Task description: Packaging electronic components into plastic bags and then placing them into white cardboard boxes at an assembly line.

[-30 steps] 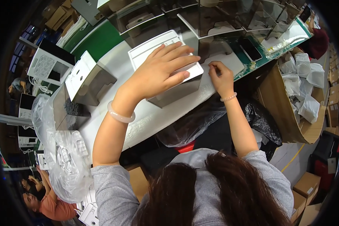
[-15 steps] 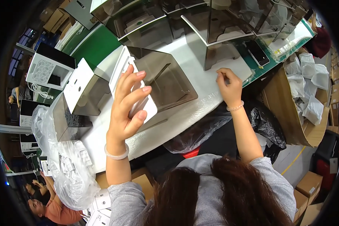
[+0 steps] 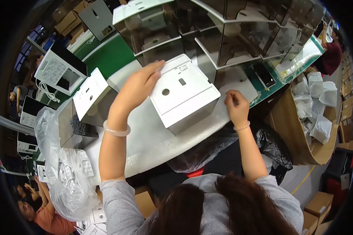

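Observation:
In the middle of the table sits a smoky see-through plastic box (image 3: 196,118) with a white panel (image 3: 180,84) facing up. The panel has a round hole and a small slot. My left hand (image 3: 139,87) lies along the panel's left far edge, its fingers stretched out and touching it. To the right of the box, my right hand (image 3: 237,108) is closed, with thumb and fingertips together. What it holds, if anything, is too small to tell. My right hand is apart from the box, near a white flat sheet (image 3: 239,88).
Several smoky boxes (image 3: 243,39) are stacked at the back. Another white-panelled box (image 3: 90,94) and a plastic bag of white parts (image 3: 72,184) are at left. A phone (image 3: 264,74) lies on the green mat. A carton (image 3: 284,109) of wrapped white items stands at right.
The box has tipped so its white panel faces up, and it sits further right. My left hand has gone from upright, spread fingers to lying on the panel's edge. My right hand stays closed.

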